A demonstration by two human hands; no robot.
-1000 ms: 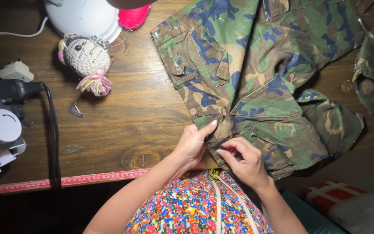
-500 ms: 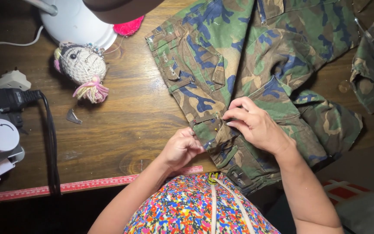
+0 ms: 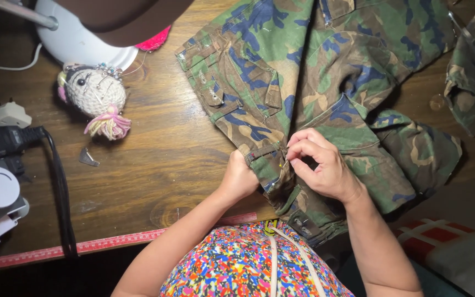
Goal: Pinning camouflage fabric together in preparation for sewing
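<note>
Two hands at the waistband of camouflage trousers (image 3: 303, 71) spread on a wooden table (image 3: 155, 148).
Left hand (image 3: 241, 179) grips the band's folded edge; right hand (image 3: 321, 165) pinches a pin (image 3: 285, 161) there. A crocheted doll pincushion (image 3: 92, 93) lies well apart.

Green, brown and blue camouflage garment (image 3: 325, 82) upper right, brown wooden table (image 3: 155, 165), multicoloured speckled top (image 3: 243, 269) at bottom, beige-and-pink crocheted doll (image 3: 92, 93) upper left
</note>
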